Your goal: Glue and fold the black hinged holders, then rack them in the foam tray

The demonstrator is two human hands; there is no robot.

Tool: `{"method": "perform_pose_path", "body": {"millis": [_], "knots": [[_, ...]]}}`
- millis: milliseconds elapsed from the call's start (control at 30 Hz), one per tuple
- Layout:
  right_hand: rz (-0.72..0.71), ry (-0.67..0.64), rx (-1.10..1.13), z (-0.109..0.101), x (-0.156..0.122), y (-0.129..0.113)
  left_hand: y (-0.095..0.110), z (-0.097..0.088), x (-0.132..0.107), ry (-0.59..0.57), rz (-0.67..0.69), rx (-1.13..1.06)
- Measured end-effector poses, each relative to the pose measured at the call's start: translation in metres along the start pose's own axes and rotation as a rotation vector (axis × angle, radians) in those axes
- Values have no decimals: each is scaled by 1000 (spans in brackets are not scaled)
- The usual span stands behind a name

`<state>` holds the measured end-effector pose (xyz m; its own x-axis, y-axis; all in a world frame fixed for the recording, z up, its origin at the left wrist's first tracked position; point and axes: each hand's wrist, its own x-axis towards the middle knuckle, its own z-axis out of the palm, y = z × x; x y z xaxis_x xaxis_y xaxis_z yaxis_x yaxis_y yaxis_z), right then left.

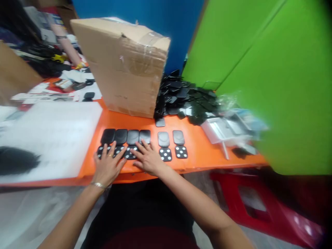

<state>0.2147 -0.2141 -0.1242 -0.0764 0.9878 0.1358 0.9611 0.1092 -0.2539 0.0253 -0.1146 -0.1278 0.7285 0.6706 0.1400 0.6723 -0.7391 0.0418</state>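
Note:
My left hand [108, 162], fingers spread, rests on the left end of a row of black pieces with white dots. Beside it, my right hand [147, 157] lies with its fingers apart over the same row, touching a dotted piece [130, 153]. Plain black square pieces [121, 136] adjoin the dotted ones along their far edges. To the right of my hands, two similar pairs stand apart, with a dotted piece [165, 154] and another dotted piece [181, 152] nearest me. My fingers partly cover several pieces.
A tall cardboard box [124, 69] stands behind the row on the orange table [197, 155]. Black pieces are heaped [178, 93] beside it. An open white box [220, 129] sits at right, a white sheet [59, 135] at left. A red stool [233, 197] is below.

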Motion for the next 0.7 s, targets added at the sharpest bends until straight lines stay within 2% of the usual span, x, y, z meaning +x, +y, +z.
{"method": "perform_pose_path", "body": {"millis": [133, 300, 400, 467, 533, 600, 700], "knots": [[3, -1, -17, -3, 0, 4, -3, 9, 1, 119, 63, -19], [8, 14, -13, -8, -4, 2, -5, 17, 0, 178, 60, -106], [11, 95, 27, -20, -11, 11, -6, 22, 0, 200, 35, -179], [59, 251, 76, -34, -25, 27, -6, 23, 0, 193, 29, -204], [177, 483, 144, -51, -47, 51, -5, 21, 0, 197, 9, -223], [360, 728, 185, -70, -77, 81, -3, 17, 0, 217, -2, -250], [665, 962, 143, -96, -133, 126, 4, 8, 1, 293, 67, -301]]}}
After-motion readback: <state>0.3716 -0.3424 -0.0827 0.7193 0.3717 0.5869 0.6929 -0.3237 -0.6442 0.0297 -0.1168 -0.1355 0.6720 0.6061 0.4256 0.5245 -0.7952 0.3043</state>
